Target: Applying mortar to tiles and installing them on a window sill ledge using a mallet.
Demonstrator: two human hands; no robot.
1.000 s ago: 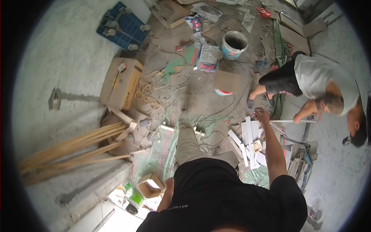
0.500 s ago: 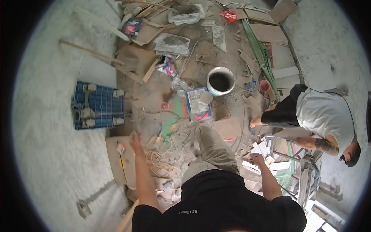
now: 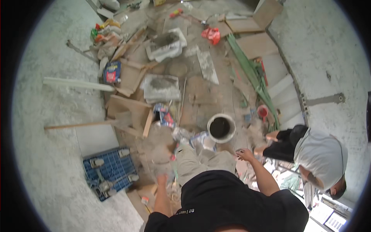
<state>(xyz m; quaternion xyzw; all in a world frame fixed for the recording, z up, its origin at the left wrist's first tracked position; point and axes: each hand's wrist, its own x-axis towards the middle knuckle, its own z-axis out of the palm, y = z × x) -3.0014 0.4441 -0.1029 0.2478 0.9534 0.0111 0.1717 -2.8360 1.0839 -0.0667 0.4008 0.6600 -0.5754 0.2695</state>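
Observation:
My right hand hangs beside my right thigh, fingers loosely bent and apart, with nothing seen in it. Just ahead of it stands a white bucket holding dark grey, wet-looking material. Low on the left, my left hand is smeared by motion, so its fingers do not show clearly. It is nearest to a cardboard box on the floor. In front of my legs lie a crumpled clear plastic bag and a blue and white package, partly hidden by my knee.
A blue wheeled platform leans against the left wall. Ahead lie two mortar-stained white trays, cardboard sheets and green sheeting. On the right, a red scoop stands near a co-worker in a white shirt, bent over.
I have stepped forward, and the bucket and package are now closer to my legs. My right hand has moved up toward the bucket; my left has swung lower. The co-worker stays bent on the right.

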